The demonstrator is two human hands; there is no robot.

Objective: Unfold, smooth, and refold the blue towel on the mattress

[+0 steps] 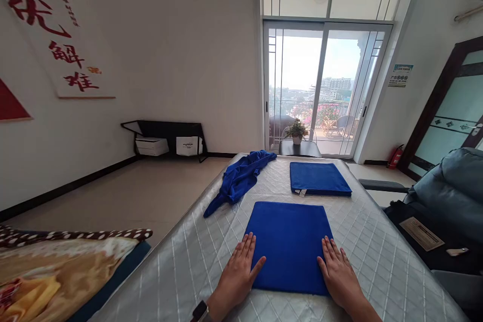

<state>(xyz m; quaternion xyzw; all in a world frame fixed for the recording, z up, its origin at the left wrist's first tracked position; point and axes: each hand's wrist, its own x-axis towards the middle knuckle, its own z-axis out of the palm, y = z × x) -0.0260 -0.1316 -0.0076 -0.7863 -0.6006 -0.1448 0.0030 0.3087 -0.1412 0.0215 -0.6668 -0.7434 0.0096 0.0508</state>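
Flat on the silver quilted cover [177, 261] lies a folded blue cloth [289, 246], roughly square and smooth. My left hand [239, 267] rests on its left edge, fingers stretched out and thumb apart, with a watch at the wrist. On the right edge of the same cloth lies my right hand [337, 269], also flat with fingers extended. Beyond it sits a neat stack of folded blue cloth [319, 177] with a white tag at its near left corner. A crumpled blue cloth [241, 176] lies to the far left.
At the lower left is a patterned blanket [86, 256]. A dark armchair [449, 196] with a bag and a brown card stands at the right. Past the far edge, a potted plant [297, 133] sits on a chair before glass sliding doors. A black rack [169, 136] stands by the wall.
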